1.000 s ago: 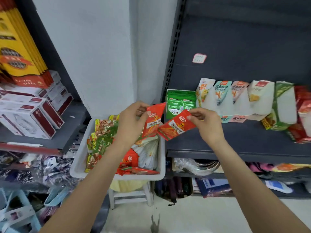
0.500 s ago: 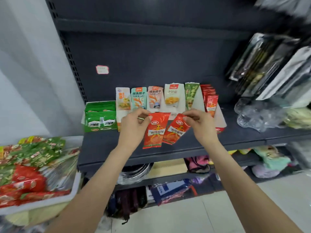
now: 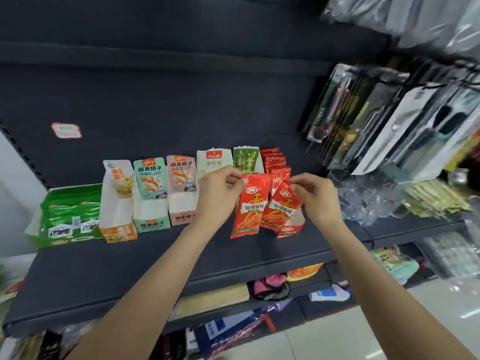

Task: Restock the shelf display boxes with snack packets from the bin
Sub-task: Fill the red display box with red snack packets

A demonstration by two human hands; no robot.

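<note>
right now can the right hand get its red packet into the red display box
Probably yes. The right hand pinches its red packet right over the red display box, whose open top looks unblocked. The left hand's packet hangs beside it, slightly crowding the left.

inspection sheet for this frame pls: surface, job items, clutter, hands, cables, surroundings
Surface: dark shelf, front strip bare.
Job's things: two red packets held over the red display box; more boxes in a row, green packets leftmost.
Clutter: clear plastic wrap on the shelf's right.
Grippers: left hand and right hand each pinch a packet's top.
Cables: nothing seen.
Surroundings: hanging packaged goods at right; lower shelves stocked.
</note>
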